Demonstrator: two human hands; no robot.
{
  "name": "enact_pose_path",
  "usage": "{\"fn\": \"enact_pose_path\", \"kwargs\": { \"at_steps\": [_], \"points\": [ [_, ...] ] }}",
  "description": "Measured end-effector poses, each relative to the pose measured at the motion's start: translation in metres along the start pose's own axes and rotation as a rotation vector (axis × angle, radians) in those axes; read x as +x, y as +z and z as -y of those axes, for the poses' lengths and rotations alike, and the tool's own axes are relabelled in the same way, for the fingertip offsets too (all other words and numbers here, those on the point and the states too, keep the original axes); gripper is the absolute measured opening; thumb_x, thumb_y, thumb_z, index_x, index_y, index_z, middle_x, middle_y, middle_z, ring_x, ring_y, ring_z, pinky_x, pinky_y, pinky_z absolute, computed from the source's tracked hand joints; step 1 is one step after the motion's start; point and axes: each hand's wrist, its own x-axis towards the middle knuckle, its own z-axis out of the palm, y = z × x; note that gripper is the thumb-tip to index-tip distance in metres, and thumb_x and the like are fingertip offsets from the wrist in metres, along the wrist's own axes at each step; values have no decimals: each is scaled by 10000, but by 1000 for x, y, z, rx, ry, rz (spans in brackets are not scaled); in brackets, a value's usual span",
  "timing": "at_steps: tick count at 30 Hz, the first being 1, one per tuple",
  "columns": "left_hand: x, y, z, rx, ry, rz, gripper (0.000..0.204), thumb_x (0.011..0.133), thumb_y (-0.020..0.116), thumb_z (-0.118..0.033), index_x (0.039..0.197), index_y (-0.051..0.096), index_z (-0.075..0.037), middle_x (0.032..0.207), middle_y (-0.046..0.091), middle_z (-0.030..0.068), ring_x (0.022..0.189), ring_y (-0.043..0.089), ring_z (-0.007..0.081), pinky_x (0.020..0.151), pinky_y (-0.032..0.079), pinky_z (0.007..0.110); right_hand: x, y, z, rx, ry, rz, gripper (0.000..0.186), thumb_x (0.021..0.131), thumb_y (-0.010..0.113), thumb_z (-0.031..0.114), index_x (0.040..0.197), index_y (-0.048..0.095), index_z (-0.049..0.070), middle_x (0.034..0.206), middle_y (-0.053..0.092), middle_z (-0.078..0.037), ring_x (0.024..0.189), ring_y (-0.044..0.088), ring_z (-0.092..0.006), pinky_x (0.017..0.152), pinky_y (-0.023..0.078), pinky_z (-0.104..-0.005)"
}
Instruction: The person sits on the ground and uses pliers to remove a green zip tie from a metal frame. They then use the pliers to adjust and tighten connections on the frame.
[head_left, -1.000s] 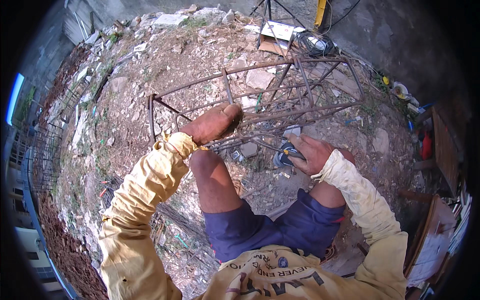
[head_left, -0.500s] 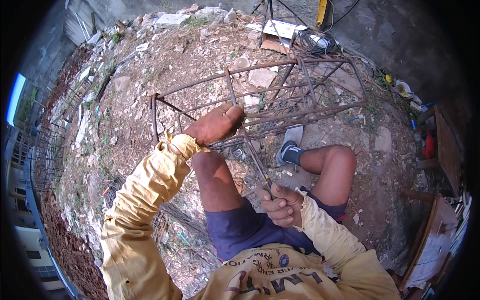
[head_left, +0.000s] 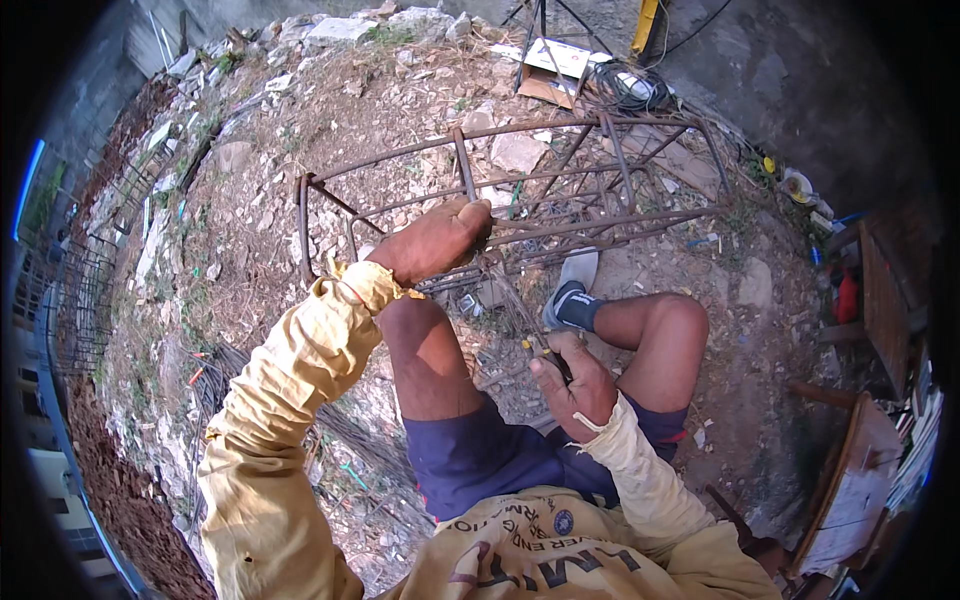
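Note:
A rusty steel bar cage (head_left: 620, 165) lies across the ground in front of my knees. My left hand (head_left: 440, 240) is closed around one of its near bars, at the cage's middle. In my right hand (head_left: 580, 385), between my knees, is a pair of long-handled pincers (head_left: 520, 308) with dark grips and small yellow marks. Their shafts point up and left toward the bars beside my left hand. The handles look slightly spread, with my right thumb lying along one side. The pincers' jaws are too small and shadowed to make out.
Stony, littered soil (head_left: 330, 130) surrounds me. A bundle of thin rods (head_left: 365, 440) lies left of my leg. Behind the cage are an opened cardboard box (head_left: 553, 72) and coiled black cable (head_left: 640, 88). Wooden furniture (head_left: 850, 480) stands at the right; more bar cages (head_left: 85, 300) stand far left.
My right hand has moved forward and slightly right, its grip loosened. The pincers' yellow marks now sit apart, where they were together before. My left hand stays on the bar.

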Motion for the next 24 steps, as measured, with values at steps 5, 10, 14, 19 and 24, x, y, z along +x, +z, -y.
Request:
{"fn": "enact_pose_path", "kwargs": {
  "at_steps": [5, 10, 14, 19, 24],
  "points": [
    [4, -11, -20, -428, -420, 85, 311, 964, 320, -241, 919, 466, 30, 897, 573, 221, 849, 558, 371, 795, 449, 429, 5, -6, 4, -243, -110, -10, 289, 940, 559, 241, 1126, 510, 26, 964, 572, -223, 881, 586, -422, 741, 489, -458],
    [1, -10, -13, -294, -249, 56, 329, 967, 312, -258, 926, 465, 31, 901, 582, 230, 841, 551, 373, 802, 445, 431, 16, -14, 0, -144, -36, 107, 365, 952, 544, 203, 1252, 434, 27, 862, 582, -203, 823, 597, -359, 699, 475, -432],
    [2, -6, -8, -228, -192, 38, 277, 959, 333, -212, 914, 462, 29, 900, 583, 240, 841, 558, 381, 784, 454, 437, 21, -13, 11, 128, 95, 213, 487, 929, 606, 166, 1315, 362, -3, 730, 545, -94, 618, 577, -160, 558, 445, -322],
    [1, -5, -7, -113, -114, 25, 246, 951, 345, -184, 918, 461, 32, 888, 574, 254, 850, 568, 393, 775, 459, 445, 31, -28, 18, 217, 243, 438, 606, 851, 709, 115, 1319, 341, 4, 597, 503, -7, 533, 560, -124, 502, 439, -263],
    [3, -12, -17, -228, -218, 72, 197, 935, 382, -150, 916, 465, 28, 912, 567, 243, 878, 573, 376, 776, 465, 433, 49, -56, 7, 581, 488, 620, 640, 796, 757, 119, 1281, 358, -8, 612, 508, -26, 487, 536, -123, 476, 435, -261]
  ]
}}
